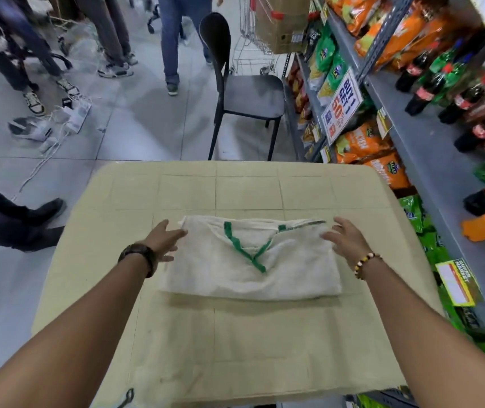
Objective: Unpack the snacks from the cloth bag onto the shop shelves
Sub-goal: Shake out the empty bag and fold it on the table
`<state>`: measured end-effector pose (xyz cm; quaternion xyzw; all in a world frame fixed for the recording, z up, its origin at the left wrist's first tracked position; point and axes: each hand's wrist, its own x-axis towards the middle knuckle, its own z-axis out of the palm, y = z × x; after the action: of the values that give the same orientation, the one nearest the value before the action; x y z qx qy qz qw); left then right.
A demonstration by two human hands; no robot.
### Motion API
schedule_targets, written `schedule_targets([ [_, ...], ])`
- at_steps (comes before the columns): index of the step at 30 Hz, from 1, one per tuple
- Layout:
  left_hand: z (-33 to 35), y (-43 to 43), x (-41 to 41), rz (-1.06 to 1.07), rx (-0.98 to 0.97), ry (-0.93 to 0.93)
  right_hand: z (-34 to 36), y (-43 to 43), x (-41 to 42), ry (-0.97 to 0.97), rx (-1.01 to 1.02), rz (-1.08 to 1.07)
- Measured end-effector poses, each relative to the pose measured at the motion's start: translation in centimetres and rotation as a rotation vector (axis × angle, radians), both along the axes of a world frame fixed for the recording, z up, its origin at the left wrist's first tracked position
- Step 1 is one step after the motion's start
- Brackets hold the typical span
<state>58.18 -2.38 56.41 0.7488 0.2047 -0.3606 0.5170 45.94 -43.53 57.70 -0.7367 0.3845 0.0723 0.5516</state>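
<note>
A black chair [244,92] stands beyond the beige worktop [235,334]; a shopping trolley [253,39] (carrying a cardboard box [282,22]) sits behind it.

Shelf sign [341,106]: "BUY 1 GET 1 50% OFF".

White cloth bag [250,266] – green handles, beige gridded table [235,334], black chair [244,95]

Shop aisle, pale tiled floor [135,119].
Beige table [264,334] centre; black chair [244,92] beyond; grey metal shelving [429,148] along the right edge.
</note>
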Motion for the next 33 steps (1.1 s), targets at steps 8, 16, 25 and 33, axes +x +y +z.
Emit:
schedule_targets([
  [8, -3.6, 2.4, -2.9, -0.178, 0.336, -0.077, -1.7, 7.4, 4.6, 0.038, -0.303, 0.506],
  [16, -6.5, 3.0, -4.7, -0.319, 0.47, -0.142, -3.3, 18.5, 14.6, 0.022, -0.491, 1.012],
  [25, -9.7, 3.3, -5.5, -0.423, 0.609, -0.143, -8.3, 28.8, 20.7, 0.123, -0.753, 1.637],
  [33, -5.3, 0.1, -6.7, -0.44, 0.505, -0.278, -7.3, 27.3, 21.0, -0.018, -0.843, 1.65],
])
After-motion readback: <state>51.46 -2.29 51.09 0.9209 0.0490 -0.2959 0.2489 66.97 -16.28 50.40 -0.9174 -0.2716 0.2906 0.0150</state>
